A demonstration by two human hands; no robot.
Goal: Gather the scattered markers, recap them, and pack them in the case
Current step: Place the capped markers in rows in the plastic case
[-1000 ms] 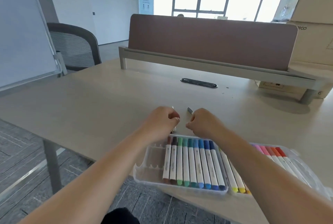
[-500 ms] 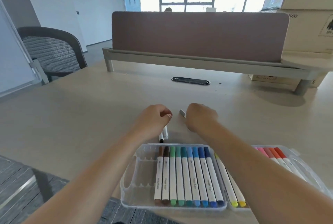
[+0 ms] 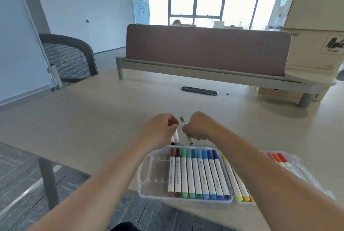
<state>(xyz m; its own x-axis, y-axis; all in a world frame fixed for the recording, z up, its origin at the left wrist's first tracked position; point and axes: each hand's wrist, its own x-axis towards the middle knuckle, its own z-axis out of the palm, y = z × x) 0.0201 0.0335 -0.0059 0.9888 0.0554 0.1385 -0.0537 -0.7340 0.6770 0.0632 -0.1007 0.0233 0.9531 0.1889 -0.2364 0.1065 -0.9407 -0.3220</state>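
Two white-barrelled markers point(image 3: 176, 136) are pinched in our left hand point(image 3: 161, 129), fingers curled round them and their dark ends pointing down toward the case. Our right hand point(image 3: 200, 127) grips a third, grey-tipped marker point(image 3: 183, 122), angled just beside the pair. Whether every cap is seated we cannot tell, so we should press each one fully home first. Then we lower them one at a time into the empty slots point(image 3: 155, 171) at the left of the clear marker case point(image 3: 144, 189), next to the brown marker point(image 3: 172, 173). The case lies open at the near edge of the desk point(image 3: 93, 128), so we should press lightly and keep it from tipping.
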